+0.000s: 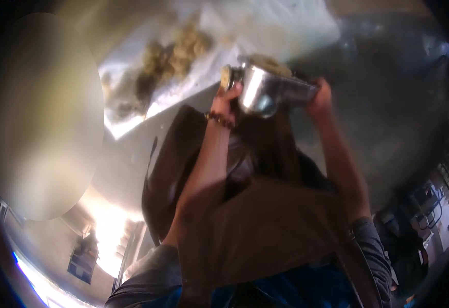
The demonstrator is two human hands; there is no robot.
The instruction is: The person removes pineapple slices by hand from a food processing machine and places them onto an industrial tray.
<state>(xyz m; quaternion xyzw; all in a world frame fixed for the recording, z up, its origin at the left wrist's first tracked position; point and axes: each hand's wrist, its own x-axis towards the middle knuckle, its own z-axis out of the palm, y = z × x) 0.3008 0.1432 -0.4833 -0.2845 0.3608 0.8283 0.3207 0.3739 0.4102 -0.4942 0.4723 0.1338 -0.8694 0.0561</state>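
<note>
Between my hands I hold a shiny metal container (255, 92), raised over my lap and in front of the table. It has a rounded body, and its right side stretches out toward my right hand. A tan, dough-like mass (270, 65) shows at its top. My left hand (227, 101), with a beaded bracelet at the wrist, grips the left end, close to a short round part with a tan face (226, 78). The fingers of my right hand (319, 97) close on the right end. Motion blurs the details.
Several tan lumps (175, 56) lie on a white sheet (270, 28) on the table at the upper left. A brown apron (265, 226) covers my front. A large dark surface (368, 97) spreads to the right. Another person in dark clothes (404, 246) is at the lower right.
</note>
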